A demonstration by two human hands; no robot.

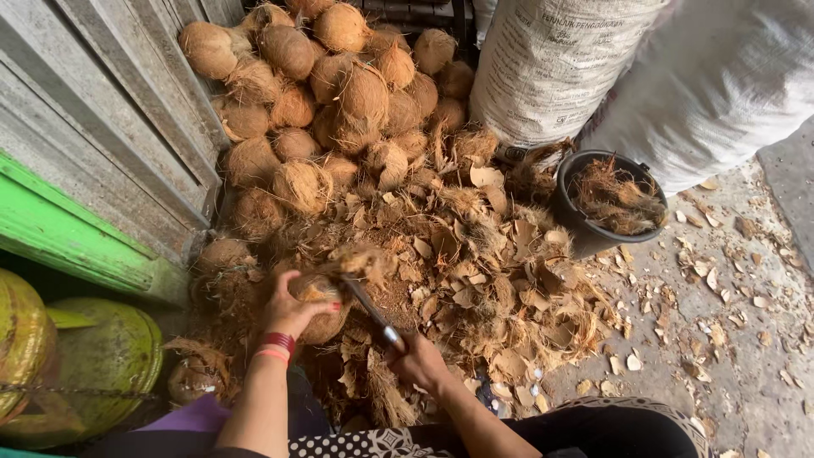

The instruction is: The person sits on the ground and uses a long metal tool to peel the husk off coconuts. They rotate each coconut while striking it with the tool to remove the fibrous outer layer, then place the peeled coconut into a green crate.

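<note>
My left hand [290, 312] grips a brown, fibrous coconut [320, 298], holding it low over the husk litter. A red band sits on that wrist. My right hand [417, 361] is closed on the handle of a knife [370, 310]. Its dark blade angles up-left and meets the top of the coconut, where loose fibres stick out. Both forearms come in from the bottom edge.
A heap of husked coconuts [326, 93] is piled against a grey wooden wall [102, 110]. Husk scraps [483, 280] cover the ground. A black bucket [585, 229] of fibres stands at right, beside white sacks [560, 68]. Green gas cylinders [102, 360] sit at bottom left.
</note>
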